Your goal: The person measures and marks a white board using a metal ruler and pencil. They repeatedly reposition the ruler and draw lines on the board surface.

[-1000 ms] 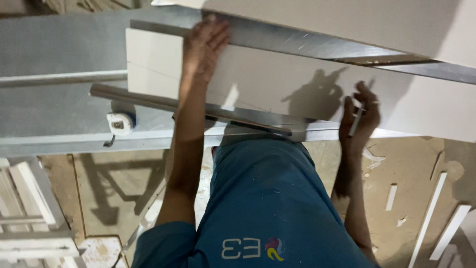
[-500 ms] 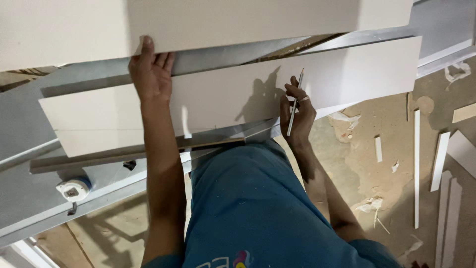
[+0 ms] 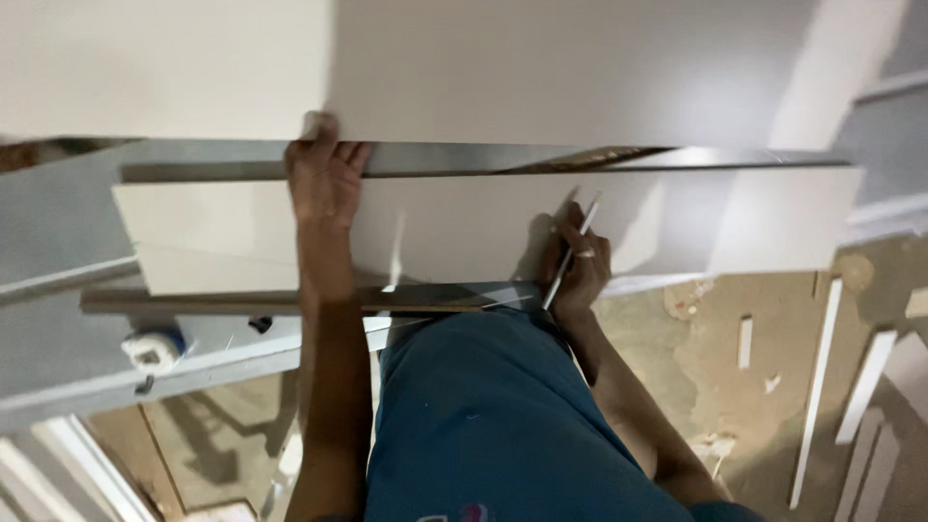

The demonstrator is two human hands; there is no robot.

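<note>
At frame centre one long white flat panel (image 3: 464,227) is pressed by the flat, spread left hand (image 3: 324,179); one thin white pencil (image 3: 572,251) is clamped in the right hand (image 3: 578,271), its tip hidden

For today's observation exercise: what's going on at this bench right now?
A person in a blue garment leans over a white panel lying on a grey work surface. The left hand presses flat on the panel's far edge, beside a dark metal straightedge. The right hand holds a thin white pencil-like tool against the panel.
</note>
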